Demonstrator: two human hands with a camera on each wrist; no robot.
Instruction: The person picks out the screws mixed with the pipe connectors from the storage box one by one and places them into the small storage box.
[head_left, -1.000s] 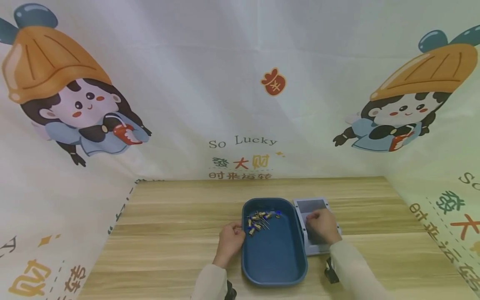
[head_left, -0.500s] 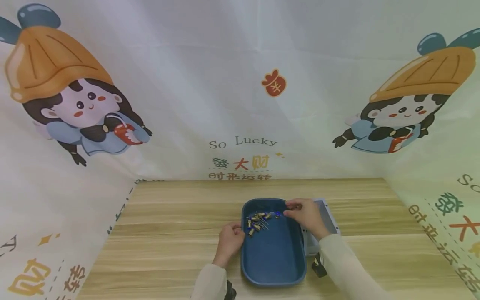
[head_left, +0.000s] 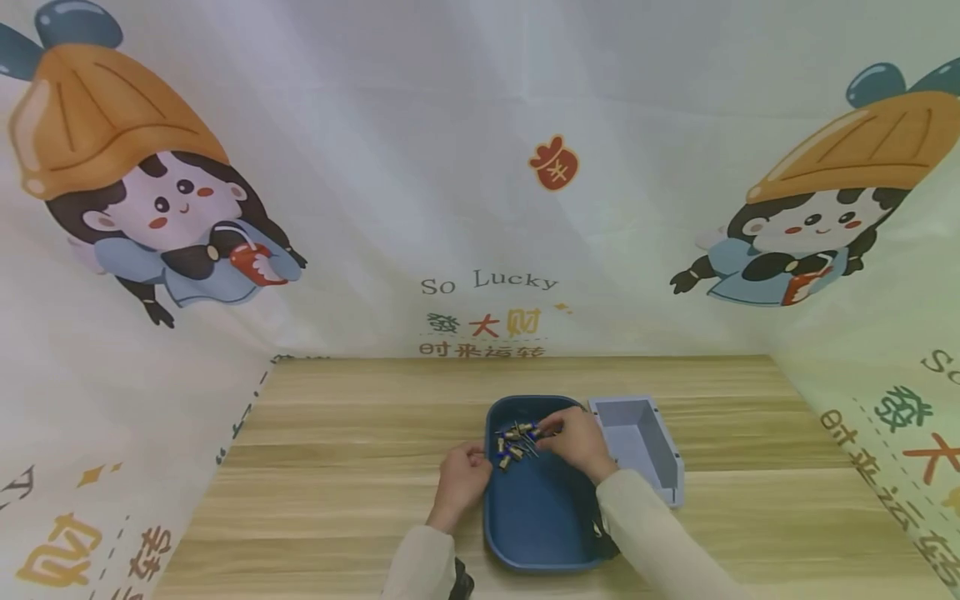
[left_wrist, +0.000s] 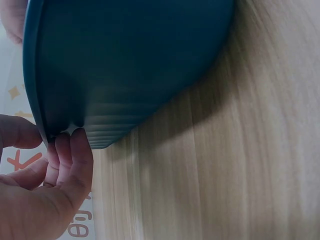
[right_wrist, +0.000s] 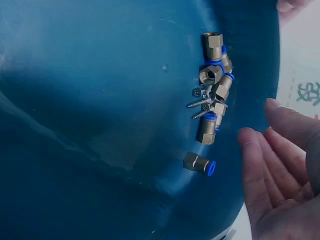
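Note:
A deep blue plastic tray (head_left: 540, 517) stands on the table, its left side tipped up in the left wrist view. My left hand (head_left: 461, 483) pinches its left rim, thumb on the edge and fingertips (left_wrist: 80, 137) against the outer wall. Inside, toward the far left, lies a small pile of brass push-in fittings (right_wrist: 207, 130) with blue collars, mixed with several screws (right_wrist: 200, 103). One fitting (right_wrist: 197, 163) lies apart, nearest my right hand (right_wrist: 280, 175). That hand reaches over the tray from the right, fingers extended and thumb apart, holding nothing.
A grey open bin (head_left: 636, 442) stands directly right of the tray, partly behind my right forearm. The wood-grain table (head_left: 337, 475) runs back to a printed cloth (head_left: 360, 208) that hangs behind and on both sides.
My right hand has come out of the grey bin and moved left across the tray's right rim to the fittings. My left hand has stayed on the tray's rim.

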